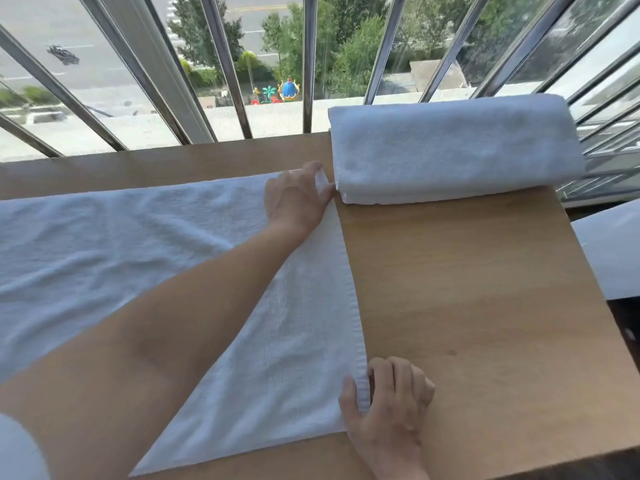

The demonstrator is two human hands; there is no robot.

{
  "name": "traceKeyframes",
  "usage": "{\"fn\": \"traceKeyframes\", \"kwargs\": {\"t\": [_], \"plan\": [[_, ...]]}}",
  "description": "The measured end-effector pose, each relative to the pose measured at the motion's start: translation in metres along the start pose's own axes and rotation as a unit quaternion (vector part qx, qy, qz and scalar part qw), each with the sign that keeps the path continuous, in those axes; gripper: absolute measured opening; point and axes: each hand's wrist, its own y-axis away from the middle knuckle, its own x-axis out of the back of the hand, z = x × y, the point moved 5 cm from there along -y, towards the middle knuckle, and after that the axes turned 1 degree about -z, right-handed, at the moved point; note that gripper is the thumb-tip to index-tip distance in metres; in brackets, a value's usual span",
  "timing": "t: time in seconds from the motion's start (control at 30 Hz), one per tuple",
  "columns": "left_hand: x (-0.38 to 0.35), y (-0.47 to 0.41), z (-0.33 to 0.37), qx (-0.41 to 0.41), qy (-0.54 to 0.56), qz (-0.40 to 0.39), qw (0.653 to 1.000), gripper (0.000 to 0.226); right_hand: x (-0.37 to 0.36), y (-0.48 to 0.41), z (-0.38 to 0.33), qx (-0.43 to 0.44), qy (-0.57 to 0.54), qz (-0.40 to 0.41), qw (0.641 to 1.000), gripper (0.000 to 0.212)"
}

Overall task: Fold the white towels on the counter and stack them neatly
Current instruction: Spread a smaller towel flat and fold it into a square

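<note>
A white towel (114, 244) lies spread flat over the left and middle of the wooden counter (478, 289). My left hand (298, 197) reaches across it and pinches its far right corner. My right hand (388, 407) pinches the near right corner, thumb on top of the hem and fingers curled beside it. A folded white towel (453, 150) sits at the back right of the counter, just right of my left hand.
Metal window bars (225, 64) run along the counter's far edge, with a street and trees outside. A white surface (613, 251) lies past the counter's right edge. Bare wood shows to the right of the spread towel.
</note>
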Motion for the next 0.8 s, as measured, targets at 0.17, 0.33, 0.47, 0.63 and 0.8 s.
{"fn": "traceKeyframes", "kwargs": {"t": [0.17,0.33,0.47,0.63,0.8], "plan": [[0.004,0.000,0.002,0.035,0.056,0.017,0.998,0.024,-0.005,0.002,-0.006,0.036,-0.036,-0.042,0.998,0.017],[0.010,0.006,-0.002,0.033,0.111,0.034,0.993,0.023,0.000,-0.002,-0.015,0.021,-0.066,-0.050,0.996,0.022],[0.015,0.012,-0.009,0.032,0.184,0.027,0.982,0.030,0.000,-0.008,-0.029,0.034,-0.117,-0.035,0.992,0.014],[0.026,0.021,-0.031,0.064,0.279,0.053,0.957,0.023,-0.001,-0.015,-0.043,0.069,-0.155,-0.061,0.984,0.011],[0.041,0.030,-0.070,0.109,0.332,0.063,0.935,0.021,-0.003,-0.014,-0.069,0.069,-0.222,-0.094,0.968,0.036]]}}
